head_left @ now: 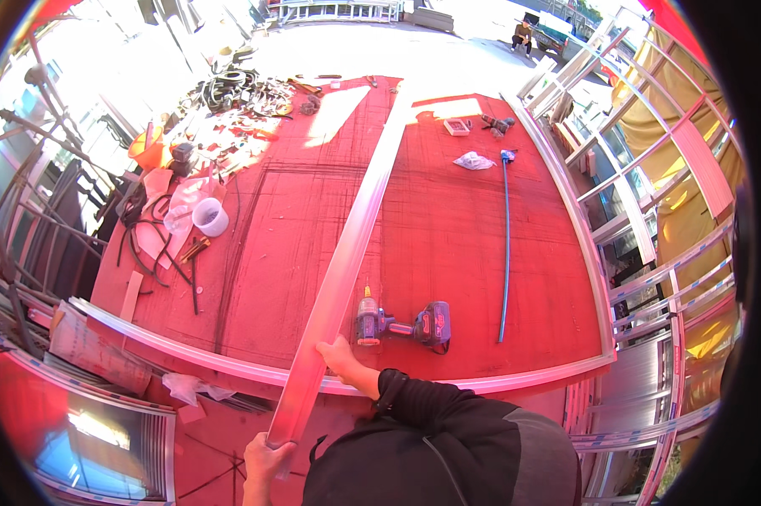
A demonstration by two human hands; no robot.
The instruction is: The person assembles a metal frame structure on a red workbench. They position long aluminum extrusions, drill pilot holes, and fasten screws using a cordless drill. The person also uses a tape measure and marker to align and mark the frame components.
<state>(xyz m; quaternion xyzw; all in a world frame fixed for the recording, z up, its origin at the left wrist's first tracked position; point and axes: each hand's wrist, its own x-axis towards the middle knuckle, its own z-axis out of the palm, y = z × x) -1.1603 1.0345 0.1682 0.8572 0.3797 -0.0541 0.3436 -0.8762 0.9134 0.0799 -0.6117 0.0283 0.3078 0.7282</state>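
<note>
A long silvery metal profile (343, 257) slants across the red-topped worktable (448, 253), from near my body to the far edge. My left hand (267, 458) is closed around its near end, which sticks out past the table's front edge. Farther up, my right hand (338, 354) grips the right side of the same profile; some of its fingers are hidden. Just right of the profile a cordless drill (404, 325) lies on its side, its battery pointing right and a yellowish bit pointing away from me.
Metal strips edge the table front and right. Far left lie tangled black strips (237, 91), an orange container (149, 150) and a white bucket (210, 217). A blue rod (504, 253), plastic bag (474, 160) and another power tool (498, 125) lie right. Frames stand both sides; a person (522, 35) sits far off.
</note>
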